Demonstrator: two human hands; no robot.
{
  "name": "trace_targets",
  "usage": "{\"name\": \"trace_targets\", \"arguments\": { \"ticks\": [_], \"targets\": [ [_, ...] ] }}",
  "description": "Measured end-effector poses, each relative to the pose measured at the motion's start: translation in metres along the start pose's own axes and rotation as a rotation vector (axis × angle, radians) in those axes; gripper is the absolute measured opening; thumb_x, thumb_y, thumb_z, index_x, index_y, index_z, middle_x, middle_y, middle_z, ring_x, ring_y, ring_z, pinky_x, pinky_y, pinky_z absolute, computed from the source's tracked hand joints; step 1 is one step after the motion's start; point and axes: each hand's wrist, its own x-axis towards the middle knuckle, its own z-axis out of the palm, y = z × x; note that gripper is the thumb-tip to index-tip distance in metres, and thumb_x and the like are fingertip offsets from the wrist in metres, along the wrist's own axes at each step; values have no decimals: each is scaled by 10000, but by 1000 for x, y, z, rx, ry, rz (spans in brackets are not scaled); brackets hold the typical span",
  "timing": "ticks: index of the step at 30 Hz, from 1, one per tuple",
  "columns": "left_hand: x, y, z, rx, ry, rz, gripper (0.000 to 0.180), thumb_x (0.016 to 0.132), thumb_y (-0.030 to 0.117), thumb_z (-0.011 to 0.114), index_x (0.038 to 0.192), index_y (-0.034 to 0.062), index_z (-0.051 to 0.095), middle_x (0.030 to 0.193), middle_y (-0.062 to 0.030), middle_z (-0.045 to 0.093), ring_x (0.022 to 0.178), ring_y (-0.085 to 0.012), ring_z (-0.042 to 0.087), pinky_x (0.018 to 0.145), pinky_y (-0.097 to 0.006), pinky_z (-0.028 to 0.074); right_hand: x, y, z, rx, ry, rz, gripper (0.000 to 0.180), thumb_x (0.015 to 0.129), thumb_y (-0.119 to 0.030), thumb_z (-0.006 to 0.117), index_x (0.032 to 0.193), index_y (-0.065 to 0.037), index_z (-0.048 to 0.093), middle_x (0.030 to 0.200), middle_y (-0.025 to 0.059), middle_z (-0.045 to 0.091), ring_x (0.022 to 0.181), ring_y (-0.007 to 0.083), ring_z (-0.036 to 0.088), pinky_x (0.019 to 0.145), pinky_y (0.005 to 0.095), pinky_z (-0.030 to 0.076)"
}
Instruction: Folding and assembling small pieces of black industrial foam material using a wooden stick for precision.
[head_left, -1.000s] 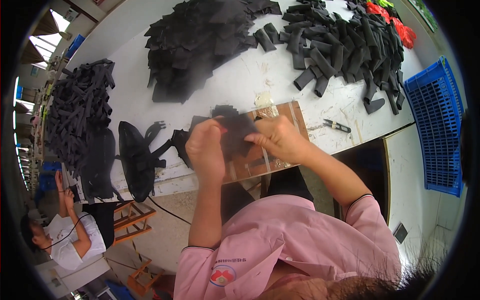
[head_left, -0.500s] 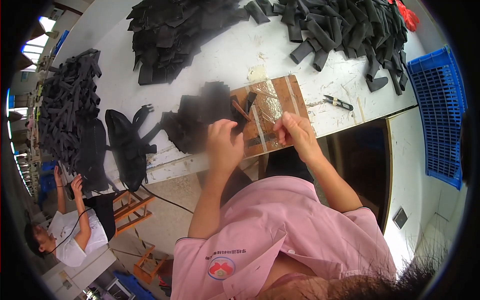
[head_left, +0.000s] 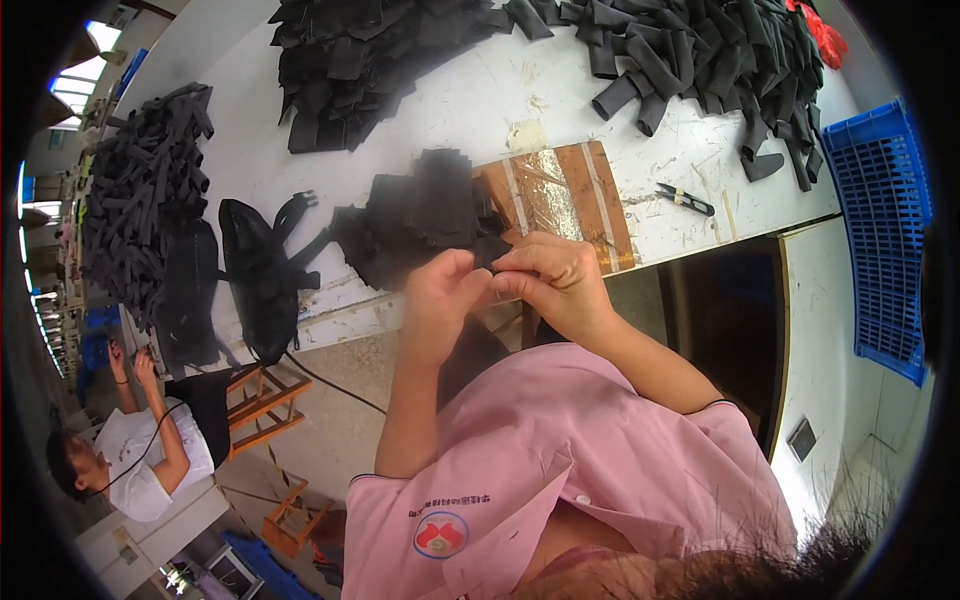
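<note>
Fingertips of left hand (head_left: 443, 295) and right hand (head_left: 555, 280) pinch black fabric piece (head_left: 425, 220) between them.

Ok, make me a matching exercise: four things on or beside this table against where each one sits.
Things:
1. blue crate
2. small snips
3. brown board
4. black piece

Places:
A. on the white table, right of the board
B. just beyond both hands
C. past the table's right end
D. at the table's near edge, under the black piece

Pairs: 1-C, 2-A, 3-D, 4-B
</note>
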Motion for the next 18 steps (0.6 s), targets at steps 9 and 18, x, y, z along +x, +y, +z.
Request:
{"name": "trace_targets", "arguments": {
  "ticks": [9, 18],
  "targets": [
    [-2, -23, 9, 658, 286, 285, 90, 759, -53, 572, 826, -8, 530, 744, -17, 579, 621, -59, 532, 558, -176, 432, -5, 9, 15, -313, 97, -175, 114, 658, -33, 635, 754, -5, 578, 647, 93, 527, 545, 233, 567, 452, 290, 450],
    [2, -16, 4, 238, 323, 200, 317, 691, -91, 549, 971, 11, 441, 807, -94, 566, 595, -61, 523, 485, -142, 399, -1, 31, 20, -532, 188, -307, 160, 629, -30, 615, 776, -18, 553, 661, 84, 492, 548, 211, 537, 493, 314, 438]
  ]
}}
